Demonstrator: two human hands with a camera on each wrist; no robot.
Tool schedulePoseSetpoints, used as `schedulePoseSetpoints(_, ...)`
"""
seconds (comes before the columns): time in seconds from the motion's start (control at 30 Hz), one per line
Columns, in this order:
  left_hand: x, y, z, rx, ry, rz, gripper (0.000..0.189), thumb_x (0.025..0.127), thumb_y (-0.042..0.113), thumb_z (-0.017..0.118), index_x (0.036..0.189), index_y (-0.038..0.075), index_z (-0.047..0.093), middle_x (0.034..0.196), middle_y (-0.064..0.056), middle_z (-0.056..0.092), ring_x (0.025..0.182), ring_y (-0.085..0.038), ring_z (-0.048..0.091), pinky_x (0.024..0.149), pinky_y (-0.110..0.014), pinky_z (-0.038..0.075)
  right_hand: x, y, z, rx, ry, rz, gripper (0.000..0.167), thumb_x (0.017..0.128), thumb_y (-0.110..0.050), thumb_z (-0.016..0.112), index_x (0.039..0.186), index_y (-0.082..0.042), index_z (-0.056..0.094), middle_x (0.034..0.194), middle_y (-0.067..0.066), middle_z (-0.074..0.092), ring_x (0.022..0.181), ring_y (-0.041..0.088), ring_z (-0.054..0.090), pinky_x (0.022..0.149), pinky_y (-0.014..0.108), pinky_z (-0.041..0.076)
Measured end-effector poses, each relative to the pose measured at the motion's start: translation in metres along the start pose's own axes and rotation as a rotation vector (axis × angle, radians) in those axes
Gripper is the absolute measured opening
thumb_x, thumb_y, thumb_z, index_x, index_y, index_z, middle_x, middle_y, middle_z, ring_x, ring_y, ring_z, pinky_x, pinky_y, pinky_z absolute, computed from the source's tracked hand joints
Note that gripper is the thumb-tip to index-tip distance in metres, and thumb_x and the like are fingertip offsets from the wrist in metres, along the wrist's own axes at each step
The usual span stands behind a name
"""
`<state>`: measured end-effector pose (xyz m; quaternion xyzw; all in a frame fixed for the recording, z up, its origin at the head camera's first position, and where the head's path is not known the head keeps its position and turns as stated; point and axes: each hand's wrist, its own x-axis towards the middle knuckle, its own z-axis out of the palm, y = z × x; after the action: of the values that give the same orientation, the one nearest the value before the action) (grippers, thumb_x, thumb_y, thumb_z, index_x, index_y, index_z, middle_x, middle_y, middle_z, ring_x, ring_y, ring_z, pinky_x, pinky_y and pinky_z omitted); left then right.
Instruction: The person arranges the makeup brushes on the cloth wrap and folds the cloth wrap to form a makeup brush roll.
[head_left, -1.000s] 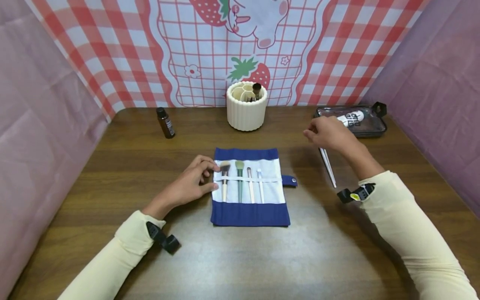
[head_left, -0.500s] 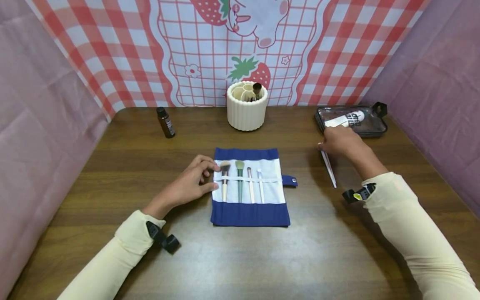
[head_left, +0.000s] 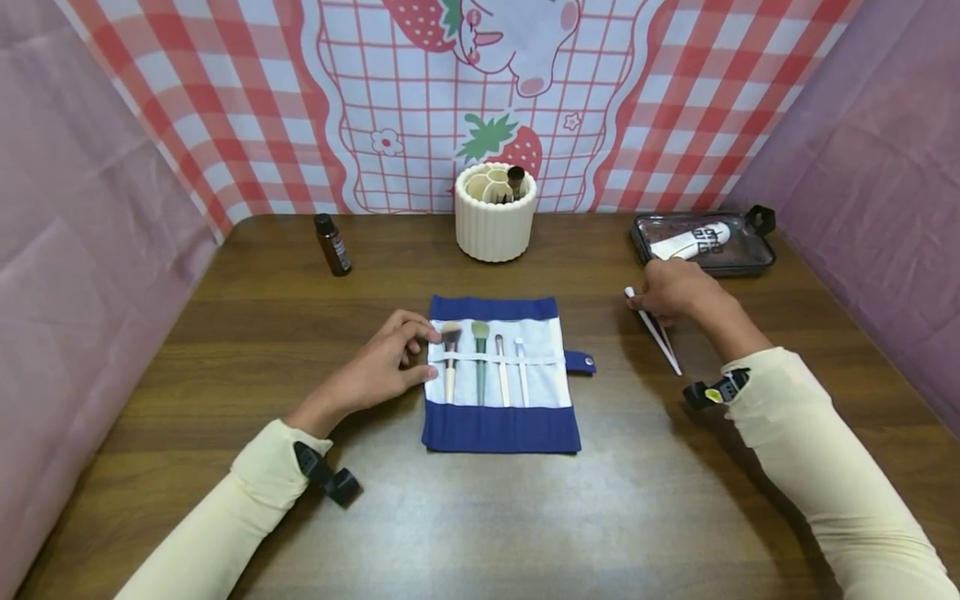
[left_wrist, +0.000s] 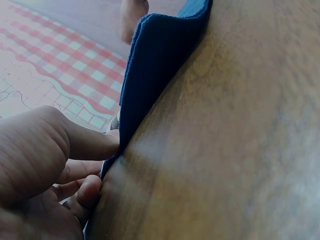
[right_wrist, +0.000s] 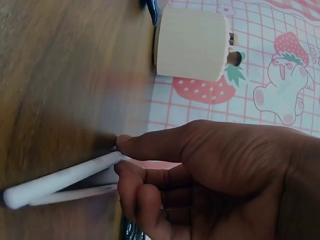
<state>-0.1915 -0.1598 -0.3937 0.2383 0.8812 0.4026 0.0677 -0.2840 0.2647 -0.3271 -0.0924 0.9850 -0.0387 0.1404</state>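
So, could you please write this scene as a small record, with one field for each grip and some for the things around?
Left grip: touches the left edge of the blue brush roll
Right grip: pinches a white stick; a second stick lies close by
Roll contents: four brushes under a white strap
Back row, left to right: dark bottle, cream cup, dark-rimmed case with white tube

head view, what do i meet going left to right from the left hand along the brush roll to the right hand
left hand → fluffy brush with dark-and-cream bristles → green-handled brush → slim brown-tipped brush → slim pale-tipped brush → snap tab → right hand, pinching a slim white stick
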Motion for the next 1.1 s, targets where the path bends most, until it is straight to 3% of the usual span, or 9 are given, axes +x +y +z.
schedulePoseSetpoints(0.37, 0.001, 0.0, 0.001, -0.009, -0.006, -0.008, 0.038, 0.091, 0.011, 0.075, 0.125, 0.005, 0.059, 0.137, -0.009, 0.04, 0.105, -0.023, 0.05, 0.086, -0.037, 0.047, 0.001, -0.014, -0.005, 0.072, 0.045, -0.038, 0.04, 0.096, -0.027, 0.055, 0.063, -0.008, 0.067, 0.053, 0.001, 0.065, 0.054, 0.017, 0.066, 0.071, 0.044, 0.05)
schedulePoseSetpoints(0.6, 0.001, 0.0, 0.001, -0.006, -0.006, -0.012, 0.038, 0.091, 0.011, 0.075, 0.125, 0.005, 0.059, 0.137, -0.009, 0.04, 0.105, -0.023, 0.05, 0.086, -0.037, 0.047, 0.004, -0.024, -0.011, 0.153, 0.11, -0.07, 0.03, 0.094, -0.022, 0.056, 0.072, -0.006, 0.067, 0.057, 0.004, 0.065, 0.057, 0.021, 0.066, 0.059, 0.035, 0.046)
schedulePoseSetpoints(0.7, 0.001, 0.0, 0.001, -0.005, -0.002, -0.006, 0.038, 0.091, 0.011, 0.075, 0.125, 0.005, 0.059, 0.137, -0.009, 0.04, 0.104, -0.023, 0.05, 0.086, -0.037, 0.047, 0.006, -0.027, -0.011, 0.21, 0.153, -0.118, 0.022, 0.094, -0.02, 0.056, 0.086, -0.003, 0.067, 0.063, 0.005, 0.068, 0.057, 0.021, 0.068, 0.059, 0.031, 0.049)
schedulePoseSetpoints(0.83, 0.001, 0.0, 0.001, -0.003, 0.003, -0.001, 0.038, 0.091, 0.011, 0.075, 0.125, 0.004, 0.059, 0.137, -0.009, 0.04, 0.104, -0.023, 0.051, 0.086, -0.037, 0.047, 0.008, -0.031, -0.011, 0.371, 0.18, -0.142, 0.023, 0.096, -0.018, 0.057, 0.104, 0.002, 0.062, 0.08, 0.01, 0.071, 0.06, 0.021, 0.07, 0.059, 0.034, 0.056)
schedulePoseSetpoints(1.0, 0.001, 0.0, 0.001, 0.0, 0.005, -0.004, 0.038, 0.091, 0.011, 0.075, 0.125, 0.005, 0.06, 0.137, -0.009, 0.04, 0.104, -0.022, 0.051, 0.086, -0.037, 0.047, 0.012, -0.039, -0.01, 0.627, 0.202, -0.179, 0.024, 0.099, -0.017, 0.058, 0.109, 0.005, 0.059, 0.089, 0.017, 0.071, 0.064, 0.025, 0.071, 0.063, 0.044, 0.059)
schedulePoseSetpoints(1.1, 0.001, -0.001, 0.001, 0.0, 0.005, -0.006, 0.038, 0.091, 0.011, 0.076, 0.125, 0.006, 0.06, 0.137, -0.009, 0.04, 0.104, -0.022, 0.05, 0.086, -0.037, 0.047, 0.013, -0.045, -0.01, 0.707, 0.236, -0.204, 0.025, 0.1, -0.018, 0.059, 0.11, 0.004, 0.059, 0.09, 0.017, 0.072, 0.066, 0.025, 0.071, 0.064, 0.044, 0.059)
